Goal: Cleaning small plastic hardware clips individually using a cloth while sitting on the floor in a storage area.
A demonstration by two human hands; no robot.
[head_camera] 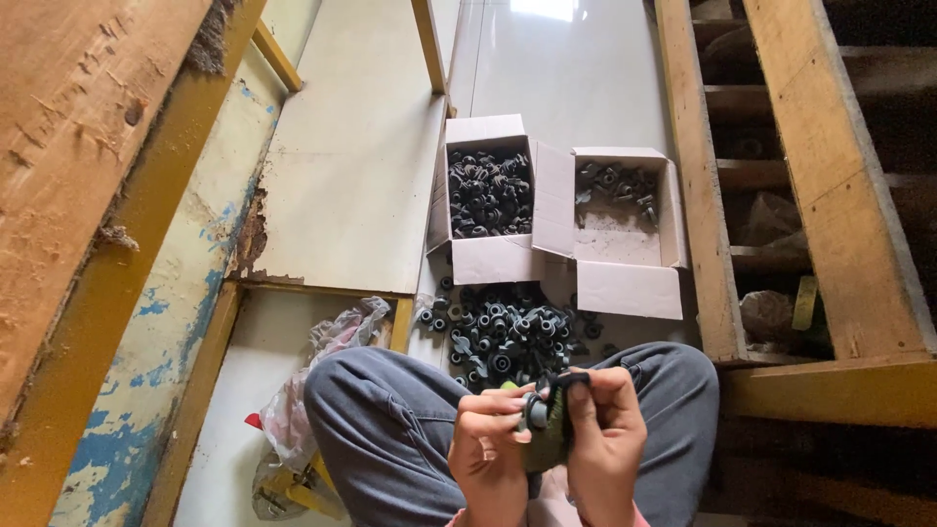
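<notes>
Down at the near edge, both hands are together over the lap. The left hand (491, 444) and the right hand (603, 439) are closed from either side on the same small piece, a round dark fitting (536, 414) with a pale centre, pinched between the fingertips of both. Beneath it, tucked between the palms, there's a bit of dark green cloth (551, 441), and the fitting sits against it. Whether the cloth wraps right round the fitting is hard to tell from here.

The person is sitting with knees drawn up in grey trousers (390, 420), one knee to the left, one to the right, the hands right between them.

Just beyond the knees, on the pale tiled floor (566, 78), lies a loose heap of similar dark round fittings (503, 337), spread out and touching one another. Farther off stand two open cardboard boxes, side by side and touching. The left box (485, 256) is packed nearly full of the same dark parts. The right box (625, 288) holds only a few, gathered in its far corner, with bare cardboard showing on the near side.

To the left of the left knee there's a crumpled plastic bag (332, 337), partly pink, partly clear, lying by a yellow-edged frame (205, 381). On the right runs a rough wooden rack (830, 195), its slats open, with dim shapes in the shadows behind them.
</notes>
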